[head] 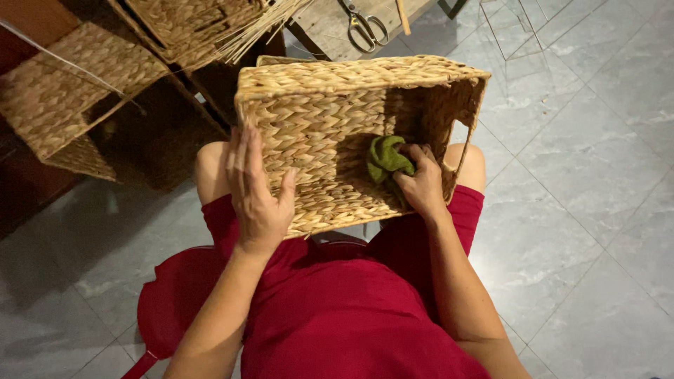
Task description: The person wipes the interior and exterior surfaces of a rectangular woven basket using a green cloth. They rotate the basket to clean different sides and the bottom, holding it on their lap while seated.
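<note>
Item 1: woven basket, rectangular, natural straw colour, lay tipped on its side across the person's knees, open mouth facing the wearer.
L hand: flat, fingers spread, pressed on basket's near left wall; grip released, nothing enclosed, steadying only.
R hand: inside basket, grip clenched on green cloth, cloth bunched against the inner weave.

Risks (judgement):
- Basket sat on knees w/ only a flat palm holding it; a hard push w/ cloth could rock or slide it off the lap to the floor.
- Cloth might snag on rough strand ends and pull a fibre loose.
- Wire frame edge at the far right side was close to R wrist; scrape poss.

Surface / room:
- Floor: large grey marbled tiles, slight sheen.
- Person seated, red garment over lap.
- Desk, worn wood, just beyond basket: scissors and a wooden tool handle on it.
- Upper left: more woven baskets, stacked and tilted, plus loose reed bundle. Dim there; detail unclear.
</note>
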